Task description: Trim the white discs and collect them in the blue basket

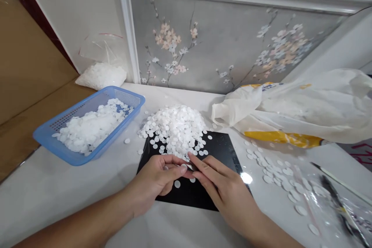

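My left hand (165, 172) is closed in a pinch above the black board (203, 197). A pale spot shows at its thumb tip; I cannot tell whether that is a disc or the nail. Close beside it, my right hand (219, 178) has its fingertips pressed together, meeting the left fingers. Something small and dark shows between the two hands, mostly hidden by the fingers. Just beyond them a heap of small white discs (178, 128) covers the back of the board and spills onto the white tabletop. A single loose disc (177, 184) lies on the board below my left hand.
On the left stands a blue plastic basket (116, 135) holding many discs. Behind it leans a clear bag of white pieces (101, 75). At right are a crumpled white-and-yellow plastic bag (290, 112), scattered discs (270, 174), and a pen-like black tool (334, 192) on clear plastic.
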{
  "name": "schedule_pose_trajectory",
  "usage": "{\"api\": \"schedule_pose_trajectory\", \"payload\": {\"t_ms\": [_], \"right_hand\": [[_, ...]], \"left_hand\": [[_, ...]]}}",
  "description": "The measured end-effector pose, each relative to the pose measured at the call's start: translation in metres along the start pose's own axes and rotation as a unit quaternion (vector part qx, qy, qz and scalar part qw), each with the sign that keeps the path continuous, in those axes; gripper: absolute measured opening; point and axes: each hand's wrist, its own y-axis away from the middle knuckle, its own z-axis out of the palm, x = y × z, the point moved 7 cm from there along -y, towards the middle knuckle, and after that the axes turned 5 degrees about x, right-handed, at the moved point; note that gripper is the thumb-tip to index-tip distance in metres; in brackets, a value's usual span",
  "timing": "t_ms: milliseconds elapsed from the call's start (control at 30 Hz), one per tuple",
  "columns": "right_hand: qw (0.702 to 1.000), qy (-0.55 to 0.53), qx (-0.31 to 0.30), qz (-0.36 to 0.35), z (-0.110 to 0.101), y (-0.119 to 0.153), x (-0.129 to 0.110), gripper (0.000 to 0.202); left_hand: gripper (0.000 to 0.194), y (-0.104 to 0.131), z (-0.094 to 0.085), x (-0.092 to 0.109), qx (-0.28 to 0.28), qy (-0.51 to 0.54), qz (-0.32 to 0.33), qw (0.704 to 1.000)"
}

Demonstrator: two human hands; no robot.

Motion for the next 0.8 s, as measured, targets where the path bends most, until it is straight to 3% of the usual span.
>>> {"api": "schedule_pose_trajectory", "payload": {"t_ms": [300,400,533,800], "right_hand": [[0.994,0.1,0.017,-0.048,-0.002,-0.002,-0.009,0.037],[0.992,0.124,0.026,0.014,-0.003,-0.003,0.004,0.039],[0.992,0.036,0.011,0.124,-0.004,-0.002,0.021,0.034],[0.971,-0.118,-0.013,0.206,0.003,0.0,0.02,0.025]], "left_hand": [[0.024,-0.001,0.002,0.003,0.001,-0.04,0.006,0.999],[0.023,0.0,0.001,0.003,0.001,-0.052,0.002,0.999],[0.025,0.001,0.001,0.002,-0.015,-0.026,-0.023,0.999],[0.024,0.003,0.003,-0.002,-0.04,0.007,-0.052,0.998]]}}
